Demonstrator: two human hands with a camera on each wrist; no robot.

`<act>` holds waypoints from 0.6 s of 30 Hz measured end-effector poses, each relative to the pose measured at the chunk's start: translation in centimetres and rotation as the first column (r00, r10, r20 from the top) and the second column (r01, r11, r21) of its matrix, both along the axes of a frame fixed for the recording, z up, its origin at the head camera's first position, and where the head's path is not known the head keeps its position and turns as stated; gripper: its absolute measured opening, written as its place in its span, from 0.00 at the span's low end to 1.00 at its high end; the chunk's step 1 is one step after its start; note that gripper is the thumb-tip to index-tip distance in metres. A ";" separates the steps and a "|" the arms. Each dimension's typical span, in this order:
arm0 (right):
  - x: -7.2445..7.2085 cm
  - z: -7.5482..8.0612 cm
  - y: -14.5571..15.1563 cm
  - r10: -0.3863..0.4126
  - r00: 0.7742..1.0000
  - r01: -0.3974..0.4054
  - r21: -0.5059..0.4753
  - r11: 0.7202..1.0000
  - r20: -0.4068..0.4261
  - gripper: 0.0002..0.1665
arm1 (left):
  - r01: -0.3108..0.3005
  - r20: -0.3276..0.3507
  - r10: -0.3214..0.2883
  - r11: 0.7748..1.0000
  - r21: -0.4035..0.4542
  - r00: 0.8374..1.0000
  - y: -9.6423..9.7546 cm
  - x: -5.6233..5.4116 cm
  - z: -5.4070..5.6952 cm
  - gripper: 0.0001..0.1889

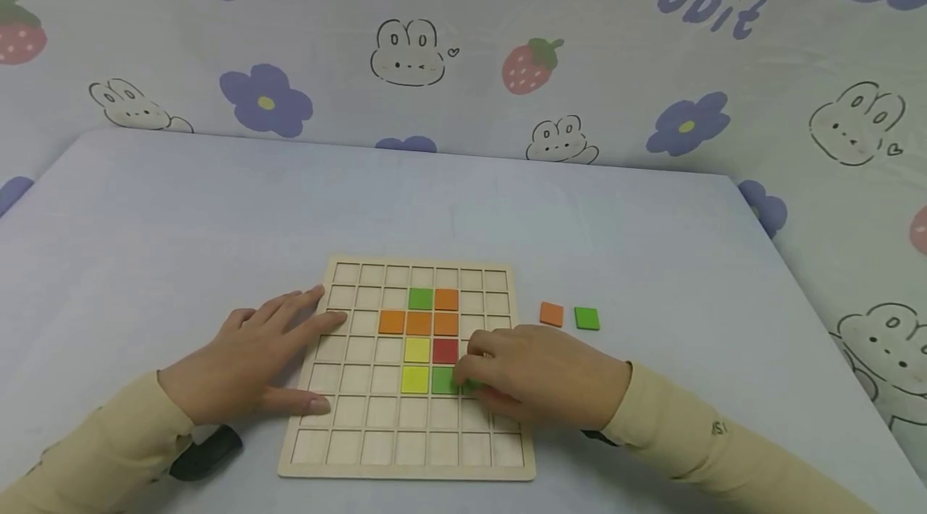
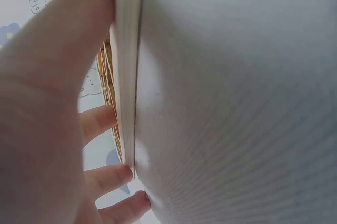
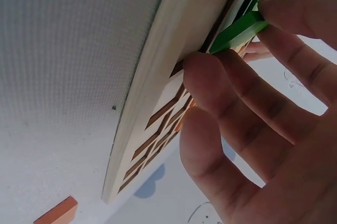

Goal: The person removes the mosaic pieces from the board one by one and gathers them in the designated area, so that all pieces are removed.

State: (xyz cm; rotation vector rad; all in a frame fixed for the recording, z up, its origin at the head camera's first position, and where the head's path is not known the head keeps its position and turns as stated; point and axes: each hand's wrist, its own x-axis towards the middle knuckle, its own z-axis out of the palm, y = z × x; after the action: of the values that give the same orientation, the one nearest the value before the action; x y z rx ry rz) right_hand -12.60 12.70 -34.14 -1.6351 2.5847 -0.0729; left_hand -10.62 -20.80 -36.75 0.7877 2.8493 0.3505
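Observation:
A wooden grid board [image 1: 405, 471] lies on the table. My left hand [image 1: 249, 361] rests at its left edge with fingers spread, the thumb and forefinger over the rim. Over the right part of the board, my right hand [image 1: 543, 373] pinches a green square tile [image 3: 239, 32] between thumb and finger; the tile is tilted at a cell in the right wrist view. Just left of those fingertips lies a green tile [image 1: 442, 380], beside a yellow tile [image 1: 415, 380]. Above them sit a red tile [image 1: 445, 351], another yellow tile [image 1: 416, 351], several orange tiles [image 1: 418, 323] and a green tile [image 1: 421, 299].
Right of the board, a loose orange tile [image 1: 551, 314] and a loose green tile [image 1: 587, 318] lie on the white tablecloth [image 1: 637, 257]. A patterned curtain [image 1: 478, 7] with rabbits and flowers hangs behind the table. Dark wrist straps show under both wrists.

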 end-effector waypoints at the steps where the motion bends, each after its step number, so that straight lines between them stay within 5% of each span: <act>1: 0.0 0.0 0.0 -0.001 1.000 0.001 0.000 1.000 0.002 0.11 | -0.001 0.001 0.001 1.000 0.000 1.000 0.0 0.0 0.0 0.49; 18: 0.1 0.4 1.8 -0.044 0.999 0.043 -0.068 0.997 -0.017 0.16 | 0.006 -0.013 -0.006 1.000 0.003 1.000 0.1 0.0 0.0 0.49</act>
State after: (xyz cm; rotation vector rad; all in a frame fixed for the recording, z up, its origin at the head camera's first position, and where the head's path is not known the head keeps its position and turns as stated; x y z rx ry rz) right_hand -12.52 14.45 -33.79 -1.6088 2.6600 -0.1500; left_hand -10.60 -20.74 -36.72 0.8017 2.8586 0.3507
